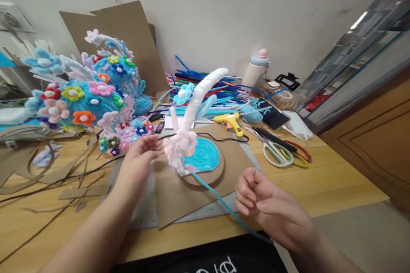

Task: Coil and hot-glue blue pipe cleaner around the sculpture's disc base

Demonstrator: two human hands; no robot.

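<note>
A round cardboard base (221, 166) carries a blue pipe-cleaner spiral (203, 155), with pale pink and white flowers (181, 149) at its left edge. From them rises a curved white stem (200, 94), a small blue flower (183, 93) beside it. A loose blue pipe cleaner (221, 199) trails from the spiral toward the front right. My left hand (141, 158) is just left of the flowers, fingers apart, holding nothing. My right hand (265, 200) hovers right of the base, fingers curled, above the loose strand; nothing shows in its grasp.
Flower-covered blue pieces (80, 102) stand at the left. A yellow glue gun (230, 123), many pipe cleaners (211, 81), a bottle (255, 68), a phone (273, 114) and scissors (277, 153) lie behind and right. Cardboard scraps (83, 192) and a black cable (73, 175) are at the left.
</note>
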